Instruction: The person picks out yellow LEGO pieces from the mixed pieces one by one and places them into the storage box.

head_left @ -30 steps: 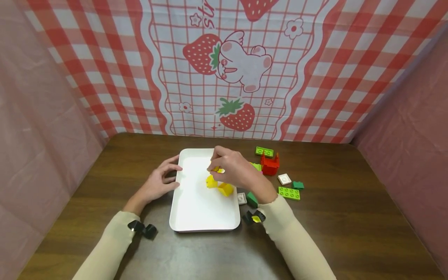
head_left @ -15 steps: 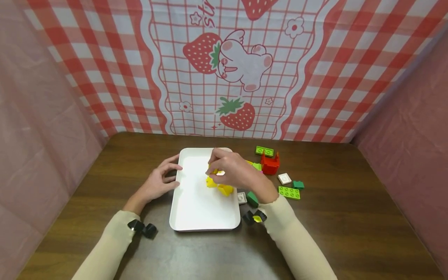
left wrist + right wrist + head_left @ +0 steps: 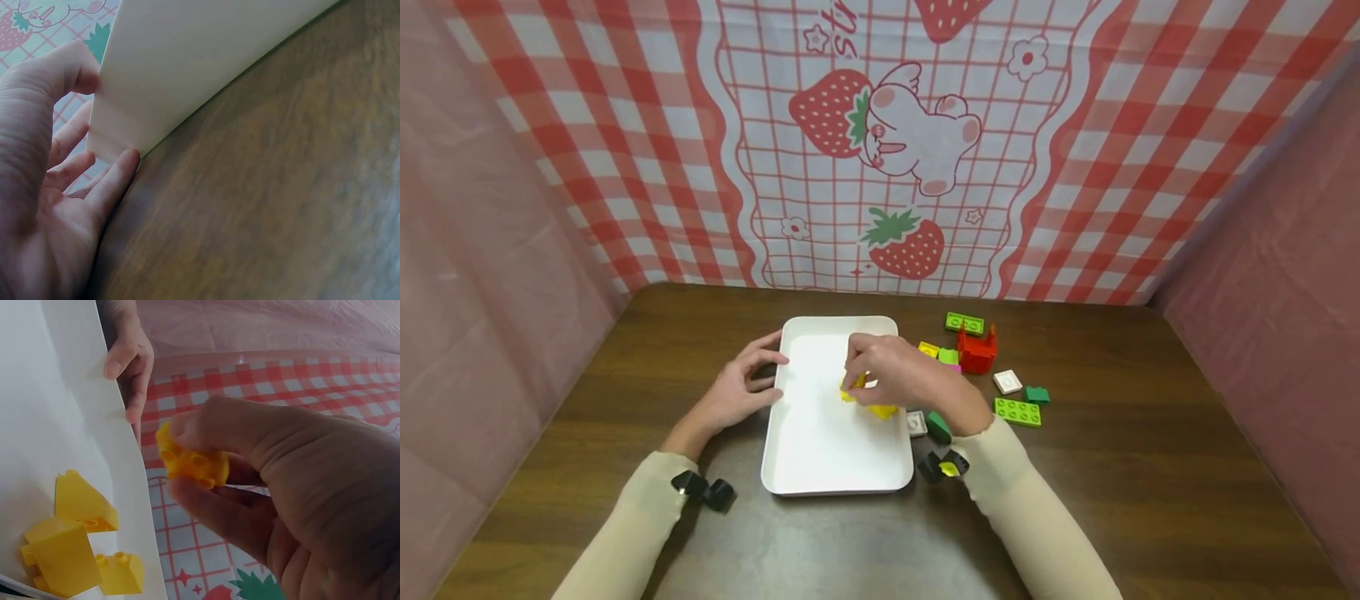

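Observation:
My right hand is over the right half of a white tray. Its thumb and fingers pinch a yellow studded toy brick, seen best in the right wrist view. Beneath it in the tray lie a sloped yellow brick, a larger yellow block and a small yellow brick with studs. In the head view the hand partly covers these pieces. At the tray's left side rests my left hand, fingers spread, fingertips touching the rim and outer wall.
Right of the tray lie a red open-topped piece, lime green plates, white square pieces, a dark green wedge and a small green brick. A patterned cloth hangs behind the table.
My right hand has come slightly lower and nearer within the tray, still pinching the yellow brick, and now covers more of the yellow pieces. The left hand stays at the tray's edge.

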Demonstrator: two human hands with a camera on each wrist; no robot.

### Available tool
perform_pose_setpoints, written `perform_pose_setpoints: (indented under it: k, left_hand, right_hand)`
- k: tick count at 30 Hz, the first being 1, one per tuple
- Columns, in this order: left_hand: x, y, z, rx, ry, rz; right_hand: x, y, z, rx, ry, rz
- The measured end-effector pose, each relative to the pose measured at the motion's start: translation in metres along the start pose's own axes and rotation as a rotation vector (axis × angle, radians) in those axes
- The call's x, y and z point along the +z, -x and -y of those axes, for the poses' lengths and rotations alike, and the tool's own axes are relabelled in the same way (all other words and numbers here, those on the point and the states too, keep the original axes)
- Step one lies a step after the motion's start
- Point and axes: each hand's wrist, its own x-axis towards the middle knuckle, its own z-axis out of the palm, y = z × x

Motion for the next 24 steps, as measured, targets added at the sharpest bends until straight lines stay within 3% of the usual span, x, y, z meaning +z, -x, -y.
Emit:
perform_pose_setpoints:
  k: [14, 24]
  left_hand:
    - [0.000, 0.000, 0.002, 0.010, 0.003, 0.000]
    - [0.000, 0.001, 0.003, 0.008, 0.009, 0.003]
  right_hand:
    - [0.010, -0.003, 0.003, 0.098, -0.005, 0.219]
    - [0.019, -0.005, 0.004, 0.149, 0.023, 0.284]
